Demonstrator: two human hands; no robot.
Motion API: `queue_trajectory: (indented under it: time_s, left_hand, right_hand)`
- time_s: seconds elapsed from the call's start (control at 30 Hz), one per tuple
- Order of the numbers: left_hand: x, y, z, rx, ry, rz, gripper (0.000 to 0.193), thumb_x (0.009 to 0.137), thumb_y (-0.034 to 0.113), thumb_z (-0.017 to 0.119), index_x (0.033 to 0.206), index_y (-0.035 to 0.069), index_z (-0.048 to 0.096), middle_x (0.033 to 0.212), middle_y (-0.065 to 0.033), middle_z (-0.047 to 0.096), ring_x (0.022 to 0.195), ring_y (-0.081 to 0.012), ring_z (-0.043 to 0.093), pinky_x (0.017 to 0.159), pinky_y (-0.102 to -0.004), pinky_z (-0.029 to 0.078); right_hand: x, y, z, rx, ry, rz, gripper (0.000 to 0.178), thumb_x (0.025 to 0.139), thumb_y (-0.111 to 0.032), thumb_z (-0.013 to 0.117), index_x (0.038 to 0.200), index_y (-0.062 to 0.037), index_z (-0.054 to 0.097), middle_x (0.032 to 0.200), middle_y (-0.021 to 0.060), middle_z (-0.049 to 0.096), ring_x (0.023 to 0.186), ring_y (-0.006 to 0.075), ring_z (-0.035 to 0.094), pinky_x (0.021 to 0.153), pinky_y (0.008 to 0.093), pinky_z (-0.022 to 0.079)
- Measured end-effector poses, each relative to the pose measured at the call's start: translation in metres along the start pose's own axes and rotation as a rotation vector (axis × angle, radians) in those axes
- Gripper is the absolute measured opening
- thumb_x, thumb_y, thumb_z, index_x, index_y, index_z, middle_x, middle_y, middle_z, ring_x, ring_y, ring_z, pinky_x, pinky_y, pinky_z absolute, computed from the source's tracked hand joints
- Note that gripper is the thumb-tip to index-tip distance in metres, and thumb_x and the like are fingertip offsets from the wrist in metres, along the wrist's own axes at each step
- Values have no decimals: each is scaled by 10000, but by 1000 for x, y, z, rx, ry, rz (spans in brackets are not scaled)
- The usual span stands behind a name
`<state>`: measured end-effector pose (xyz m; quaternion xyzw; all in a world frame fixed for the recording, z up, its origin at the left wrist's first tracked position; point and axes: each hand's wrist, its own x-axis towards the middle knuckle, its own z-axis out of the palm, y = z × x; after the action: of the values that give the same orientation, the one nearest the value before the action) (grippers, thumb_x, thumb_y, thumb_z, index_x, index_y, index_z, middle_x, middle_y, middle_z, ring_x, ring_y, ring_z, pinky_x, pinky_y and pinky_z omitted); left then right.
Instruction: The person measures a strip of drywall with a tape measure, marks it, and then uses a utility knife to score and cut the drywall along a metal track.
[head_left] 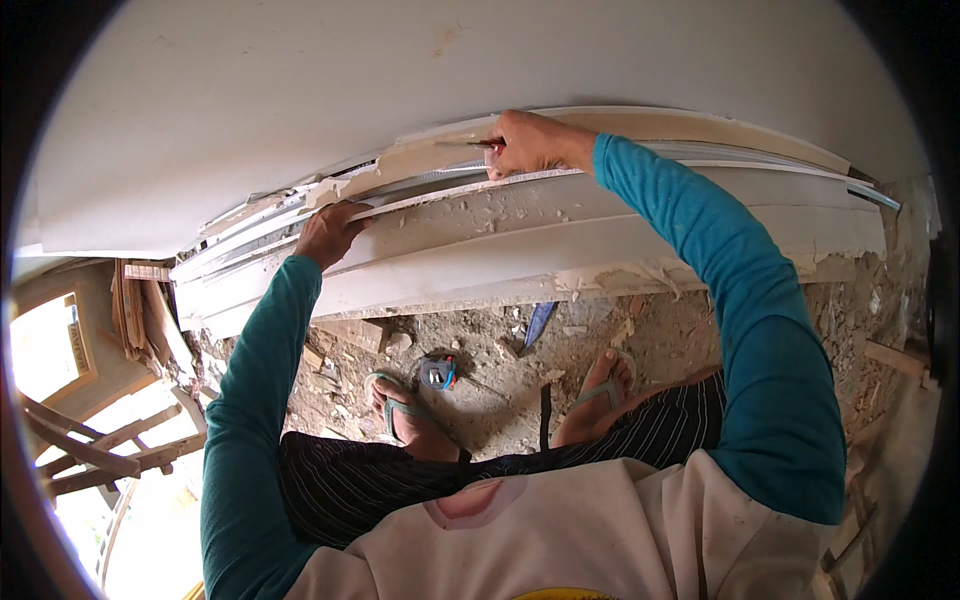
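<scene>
Long white plasterboard strips point(460, 255) lean on edge in a row along the wall before me, their rims rough and chipped. My left hand point(332, 236) is closed over the top edge of one strip, left of the middle. Further right and higher, my right hand point(535, 143) is closed round a slim tool point(468, 144) with a red part at the fingers and a thin dark end pointing left. Its exact kind is unclear. That hand sits just above the gap between the strips. Light metal profiles point(875, 195) lie among them, one end jutting out at the right.
A tape measure point(438, 371) lies on the rubble-strewn ground point(500, 400) between my sandalled feet. Near it is a blue pointed piece point(538, 325). A pale wall point(500, 60) rises behind the strips. Wooden boards point(130, 315) and a timber frame point(130, 455) stand at the left.
</scene>
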<state>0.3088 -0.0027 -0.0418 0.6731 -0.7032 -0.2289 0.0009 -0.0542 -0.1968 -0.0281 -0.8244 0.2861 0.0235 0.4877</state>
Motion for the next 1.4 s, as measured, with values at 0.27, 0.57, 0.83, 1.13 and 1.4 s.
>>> queue_trajectory:
  time_s: [0.27,0.57,0.83,1.13,1.4]
  left_hand:
    - [0,2,2,5,-7,-11,304,988,320,690,1236,149,731,1204,-129,739,1101,-353,696,949,-447,551]
    - [-28,11,20,540,333,346,613,917,71,594,1522,78,498,1566,-89,510,1343,-315,572,1140,-556,442]
    - [-40,18,21,660,358,395,766,917,20,544,1639,145,322,1696,-61,328,1482,-381,417,1222,-596,318]
    - [-42,36,-18,287,177,334,550,956,77,594,1494,169,529,1419,-140,617,1193,-408,647,1074,-534,491]
    - [-34,39,-43,-32,-170,142,385,961,256,700,1289,55,684,1107,-226,746,1045,-415,711,933,-476,554]
  right_hand:
    - [0,-21,-29,-268,213,-3,315,876,-293,775,856,-1,659,788,138,686,752,312,657,754,445,522]
    - [-60,-13,-35,-411,387,98,442,908,-426,756,1012,-7,665,876,180,697,817,346,688,750,468,522]
    - [-134,-6,-19,-78,405,239,399,937,-368,733,1033,5,630,799,173,650,720,280,679,660,432,520]
    - [-168,-24,38,198,525,264,375,1022,-369,674,1040,-1,601,761,69,613,685,171,567,635,369,478]
    - [-169,-38,81,561,531,326,268,1065,-247,575,1020,13,528,649,45,566,471,126,562,408,348,445]
